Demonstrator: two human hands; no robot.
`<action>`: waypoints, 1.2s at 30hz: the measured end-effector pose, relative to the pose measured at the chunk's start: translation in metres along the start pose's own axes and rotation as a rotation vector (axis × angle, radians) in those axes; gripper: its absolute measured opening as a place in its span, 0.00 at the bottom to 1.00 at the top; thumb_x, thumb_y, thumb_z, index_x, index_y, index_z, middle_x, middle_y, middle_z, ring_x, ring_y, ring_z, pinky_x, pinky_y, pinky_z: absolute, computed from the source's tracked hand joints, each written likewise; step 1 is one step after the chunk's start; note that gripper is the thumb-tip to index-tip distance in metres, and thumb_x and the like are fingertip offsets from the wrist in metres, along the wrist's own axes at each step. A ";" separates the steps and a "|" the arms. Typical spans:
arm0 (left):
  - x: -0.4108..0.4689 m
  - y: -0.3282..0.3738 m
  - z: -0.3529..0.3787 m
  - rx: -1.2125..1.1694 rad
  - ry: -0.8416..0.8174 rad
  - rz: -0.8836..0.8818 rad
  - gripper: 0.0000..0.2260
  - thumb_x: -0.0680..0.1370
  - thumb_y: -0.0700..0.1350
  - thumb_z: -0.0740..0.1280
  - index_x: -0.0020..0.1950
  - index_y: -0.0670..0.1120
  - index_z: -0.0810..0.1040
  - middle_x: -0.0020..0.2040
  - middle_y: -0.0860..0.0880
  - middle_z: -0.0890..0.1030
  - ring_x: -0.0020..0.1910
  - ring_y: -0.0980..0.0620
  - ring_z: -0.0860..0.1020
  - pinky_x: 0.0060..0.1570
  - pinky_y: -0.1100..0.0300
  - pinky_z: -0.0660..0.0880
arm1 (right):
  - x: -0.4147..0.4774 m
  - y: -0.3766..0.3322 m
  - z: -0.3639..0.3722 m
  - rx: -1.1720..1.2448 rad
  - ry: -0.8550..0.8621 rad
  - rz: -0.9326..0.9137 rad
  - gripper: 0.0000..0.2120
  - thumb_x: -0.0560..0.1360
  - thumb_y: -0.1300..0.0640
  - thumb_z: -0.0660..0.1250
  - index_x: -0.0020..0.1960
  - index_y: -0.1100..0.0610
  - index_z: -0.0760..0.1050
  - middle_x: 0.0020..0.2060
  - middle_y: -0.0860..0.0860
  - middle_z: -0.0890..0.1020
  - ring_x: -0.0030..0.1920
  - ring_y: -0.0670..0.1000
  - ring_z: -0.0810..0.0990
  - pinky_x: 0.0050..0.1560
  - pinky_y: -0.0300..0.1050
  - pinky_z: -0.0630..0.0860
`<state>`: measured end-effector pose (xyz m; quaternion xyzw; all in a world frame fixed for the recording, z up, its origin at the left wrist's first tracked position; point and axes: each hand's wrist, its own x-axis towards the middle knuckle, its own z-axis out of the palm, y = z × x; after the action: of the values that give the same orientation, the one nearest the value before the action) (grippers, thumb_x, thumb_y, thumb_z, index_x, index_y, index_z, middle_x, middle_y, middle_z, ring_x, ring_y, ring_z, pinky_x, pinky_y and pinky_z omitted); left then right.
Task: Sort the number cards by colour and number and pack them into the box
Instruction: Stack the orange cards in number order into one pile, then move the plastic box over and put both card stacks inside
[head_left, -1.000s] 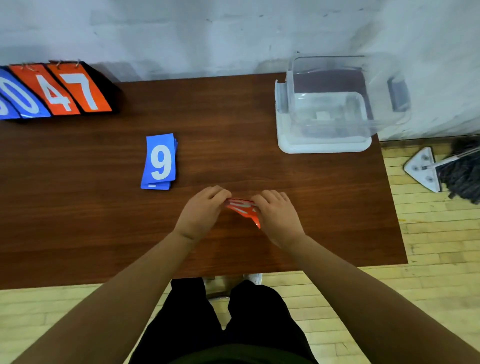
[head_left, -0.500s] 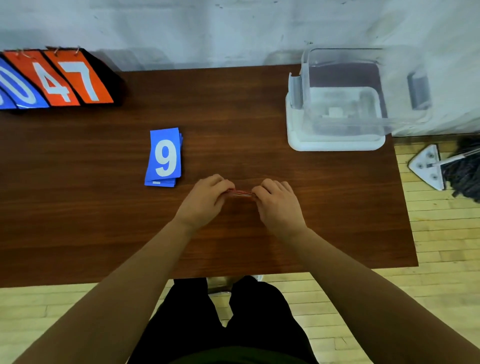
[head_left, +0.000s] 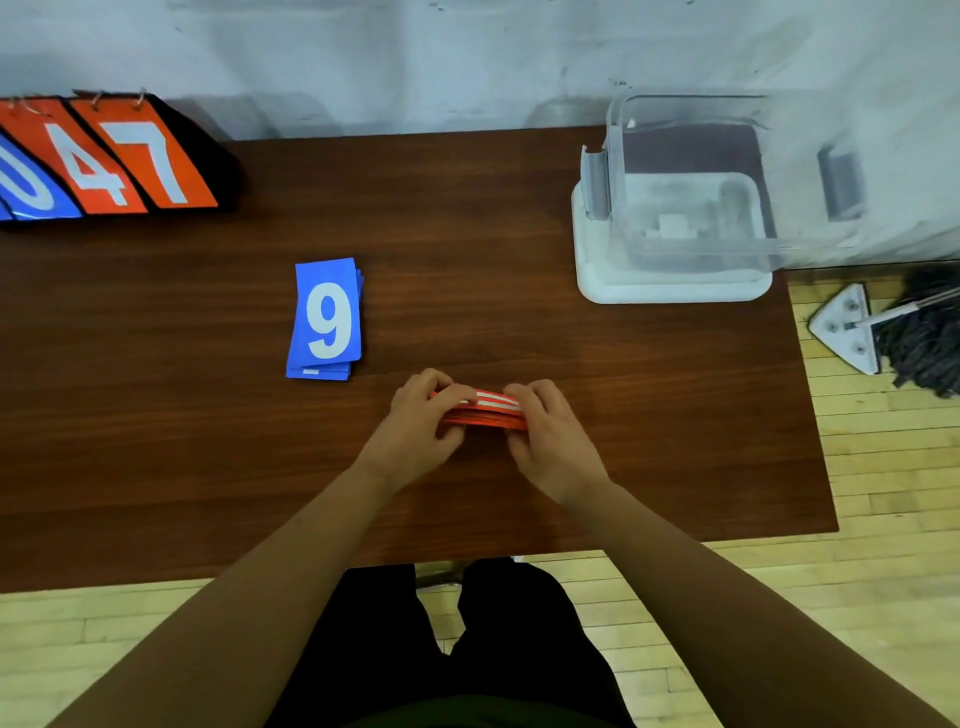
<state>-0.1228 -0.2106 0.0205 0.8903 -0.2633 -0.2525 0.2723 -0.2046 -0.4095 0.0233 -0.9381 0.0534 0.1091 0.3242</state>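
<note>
Clear box (head_left: 687, 224) on lid (head_left: 589, 270), orange cards (head_left: 488, 413) held

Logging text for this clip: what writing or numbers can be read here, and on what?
"9": top of the blue card stack.
"4": left orange scoreboard flap.
"7": right orange scoreboard flap.
"0": blue scoreboard flap, partly cut off.
Unreadable: white print on the orange cards, seen nearly edge-on.
</note>
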 end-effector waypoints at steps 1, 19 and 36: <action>0.001 0.001 0.000 -0.027 -0.005 -0.015 0.18 0.76 0.47 0.69 0.66 0.56 0.73 0.62 0.52 0.69 0.64 0.50 0.67 0.65 0.52 0.71 | 0.002 -0.003 0.002 -0.021 -0.008 -0.018 0.23 0.75 0.56 0.65 0.69 0.50 0.66 0.57 0.50 0.71 0.57 0.50 0.72 0.59 0.46 0.74; 0.050 0.000 -0.028 -0.707 0.262 -0.603 0.21 0.80 0.45 0.67 0.72 0.48 0.66 0.70 0.47 0.73 0.67 0.47 0.74 0.62 0.48 0.75 | 0.081 -0.065 0.011 0.603 0.001 0.600 0.29 0.77 0.52 0.69 0.72 0.53 0.60 0.68 0.52 0.73 0.66 0.56 0.75 0.62 0.54 0.75; 0.054 0.000 -0.038 -0.217 0.262 -0.561 0.16 0.79 0.49 0.67 0.65 0.47 0.72 0.64 0.47 0.74 0.60 0.48 0.77 0.52 0.58 0.78 | 0.082 -0.060 -0.009 0.095 0.123 0.486 0.23 0.79 0.49 0.64 0.71 0.55 0.66 0.67 0.54 0.68 0.67 0.53 0.70 0.64 0.48 0.74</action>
<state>-0.0608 -0.2299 0.0314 0.9189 0.0581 -0.2275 0.3170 -0.1133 -0.3700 0.0464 -0.8863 0.3021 0.1241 0.3284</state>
